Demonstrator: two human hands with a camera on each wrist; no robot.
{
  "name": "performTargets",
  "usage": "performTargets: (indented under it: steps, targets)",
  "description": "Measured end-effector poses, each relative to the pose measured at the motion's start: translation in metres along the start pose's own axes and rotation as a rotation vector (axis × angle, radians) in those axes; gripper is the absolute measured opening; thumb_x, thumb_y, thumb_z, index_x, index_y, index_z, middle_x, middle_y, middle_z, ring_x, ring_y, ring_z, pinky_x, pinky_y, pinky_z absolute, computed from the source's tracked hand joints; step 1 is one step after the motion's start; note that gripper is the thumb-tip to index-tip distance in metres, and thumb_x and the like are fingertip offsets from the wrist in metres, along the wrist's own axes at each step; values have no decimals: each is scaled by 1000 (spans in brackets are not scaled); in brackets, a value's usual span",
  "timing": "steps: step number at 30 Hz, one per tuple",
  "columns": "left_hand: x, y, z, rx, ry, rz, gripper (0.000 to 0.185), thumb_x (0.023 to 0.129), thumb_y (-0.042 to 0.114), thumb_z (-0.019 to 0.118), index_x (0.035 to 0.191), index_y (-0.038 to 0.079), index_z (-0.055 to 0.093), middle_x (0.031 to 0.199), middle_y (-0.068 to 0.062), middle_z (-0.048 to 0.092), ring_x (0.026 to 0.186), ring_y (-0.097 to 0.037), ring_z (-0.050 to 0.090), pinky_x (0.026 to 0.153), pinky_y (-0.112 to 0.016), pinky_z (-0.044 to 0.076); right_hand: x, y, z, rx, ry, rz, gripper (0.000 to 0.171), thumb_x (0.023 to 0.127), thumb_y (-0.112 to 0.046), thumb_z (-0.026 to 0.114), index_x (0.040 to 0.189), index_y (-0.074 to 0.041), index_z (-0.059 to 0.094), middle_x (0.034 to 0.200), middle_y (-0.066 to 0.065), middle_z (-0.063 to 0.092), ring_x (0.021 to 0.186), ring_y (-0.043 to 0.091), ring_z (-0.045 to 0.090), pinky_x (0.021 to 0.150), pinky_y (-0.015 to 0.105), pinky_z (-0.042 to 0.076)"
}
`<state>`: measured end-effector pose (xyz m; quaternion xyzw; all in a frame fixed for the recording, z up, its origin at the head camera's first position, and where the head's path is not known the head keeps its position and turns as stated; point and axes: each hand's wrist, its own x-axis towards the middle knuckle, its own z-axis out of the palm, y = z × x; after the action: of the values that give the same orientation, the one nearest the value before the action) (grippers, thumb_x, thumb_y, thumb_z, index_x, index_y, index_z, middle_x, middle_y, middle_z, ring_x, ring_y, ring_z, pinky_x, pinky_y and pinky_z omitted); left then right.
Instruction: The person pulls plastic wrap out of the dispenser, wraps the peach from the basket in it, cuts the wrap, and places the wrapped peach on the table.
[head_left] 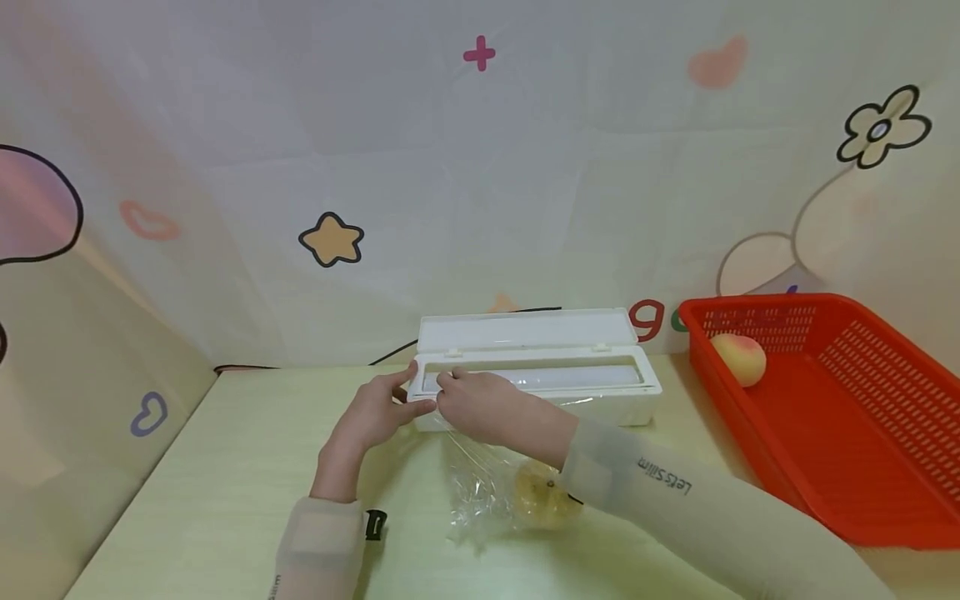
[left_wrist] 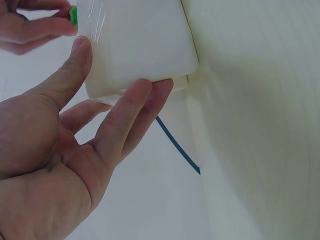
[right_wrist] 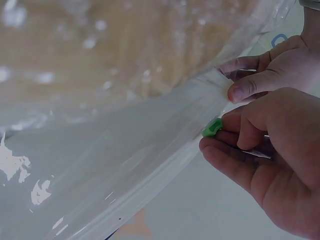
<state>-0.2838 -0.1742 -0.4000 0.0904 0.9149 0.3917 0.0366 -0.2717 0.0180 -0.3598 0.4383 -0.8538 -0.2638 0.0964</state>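
A white cling film dispenser lies at the back of the table, its lid raised and a roll inside. My left hand grips its left end, thumb at the front and fingers around the end, as the left wrist view shows. Close by, at the front edge, my right hand pinches a small green slide cutter. Clear film runs from the dispenser down over a yellowish round fruit on the table. My right forearm partly covers the fruit.
On the right stands a red plastic basket with a yellow-pink peach against its left wall. A small black object lies beside my left forearm. A patterned cloth hangs behind the table.
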Motion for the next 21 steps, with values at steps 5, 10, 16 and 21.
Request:
performTargets:
  steps: [5,10,16,21]
  targets:
    - [0,-2,0,-8,-4,4,75,95,26,77,156,4,39,96,-14,65,74,-20,58,65,-33,47,-6,3,0,26,9,11,15,101,-17,68,113,-12,75,102,1,61,91,16,58,70,22,53]
    - [0,0,1,-14,0,-7,75,94,26,78,155,4,40,97,-14,65,74,-21,58,65,-33,47,-14,7,2,54,8,22,12,100,-14,68,109,-11,75,99,1,61,89,16,59,71,24,54]
    - [0,3,3,-6,-9,-22,76,94,27,78,156,5,40,97,-13,62,75,-22,56,64,-32,46,-33,19,12,58,3,32,8,98,-9,69,103,-9,75,95,3,61,84,18,59,69,24,53]
    - [0,1,0,4,-6,-33,77,94,28,78,157,6,38,97,-14,62,76,-23,56,67,-33,46,-52,32,23,119,72,55,6,94,-1,69,93,-6,72,85,5,57,79,21,58,64,26,52]
